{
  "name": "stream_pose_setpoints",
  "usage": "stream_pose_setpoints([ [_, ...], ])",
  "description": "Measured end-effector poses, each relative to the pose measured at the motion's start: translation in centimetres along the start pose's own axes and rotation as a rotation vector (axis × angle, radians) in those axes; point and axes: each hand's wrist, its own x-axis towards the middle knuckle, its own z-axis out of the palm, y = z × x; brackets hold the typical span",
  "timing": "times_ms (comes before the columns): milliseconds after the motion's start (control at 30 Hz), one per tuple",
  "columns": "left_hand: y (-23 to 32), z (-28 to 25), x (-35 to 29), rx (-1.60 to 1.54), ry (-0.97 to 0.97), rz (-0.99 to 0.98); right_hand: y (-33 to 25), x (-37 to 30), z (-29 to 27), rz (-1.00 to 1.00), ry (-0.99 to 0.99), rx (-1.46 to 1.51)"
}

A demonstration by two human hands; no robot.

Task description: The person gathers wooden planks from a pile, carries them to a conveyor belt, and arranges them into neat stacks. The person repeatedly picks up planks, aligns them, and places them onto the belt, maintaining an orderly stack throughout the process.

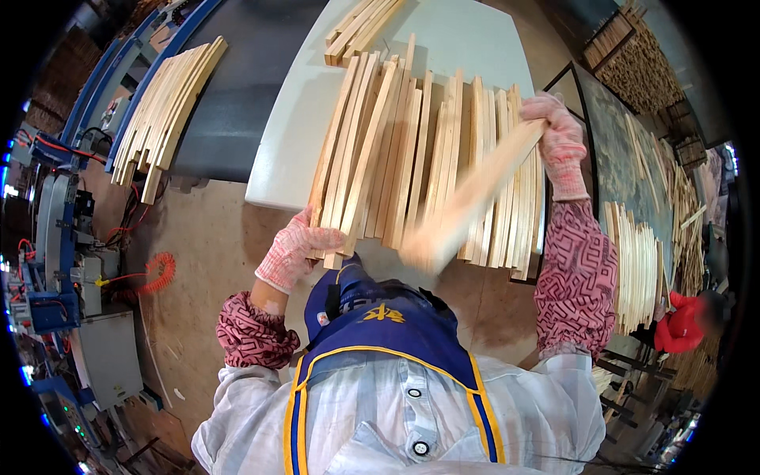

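Observation:
Many long, pale wooden strips (419,142) lie side by side on a white table (277,150) in front of me, their near ends uneven and overhanging its edge. My left hand (297,245), in a pink-and-white knit glove, is closed around the near ends of the leftmost strips, thumb lying over them. My right hand (558,138), gloved alike, grips the far end of one wooden strip (483,194). That strip slants over the right part of the row, its near end smeared by motion.
A smaller stack of strips (360,28) lies at the table's far end. On the dark conveyor belt (237,95) at left rests another bundle (170,107). Machinery with a red coiled hose (158,273) stands farther left. At right are more strips (633,269) and a person in red (681,323).

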Motion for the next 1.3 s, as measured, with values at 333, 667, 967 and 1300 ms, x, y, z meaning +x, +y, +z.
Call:
stream_pose_setpoints([
  [333, 1.8, 1.8, -1.0, 0.004, -0.106, -0.002, -1.2, 2.9, 19.0, -0.075, -0.338, -0.649],
  [667, 2.4, -0.2, -0.7, 0.227, -0.137, -0.011, -2.6, -0.2, 19.9, 0.43, -0.333, -0.155],
  [967, 3.5, -0.3, -2.4, -0.198, -0.229, -0.041, -6.7, -1.8, 17.8, 0.541, -0.436, 0.231],
  [1300, 4.3, -0.5, -3.1, 0.213, -0.137, 0.09, -13.0, -2.3, 16.9, 0.652, -0.532, 0.673],
])
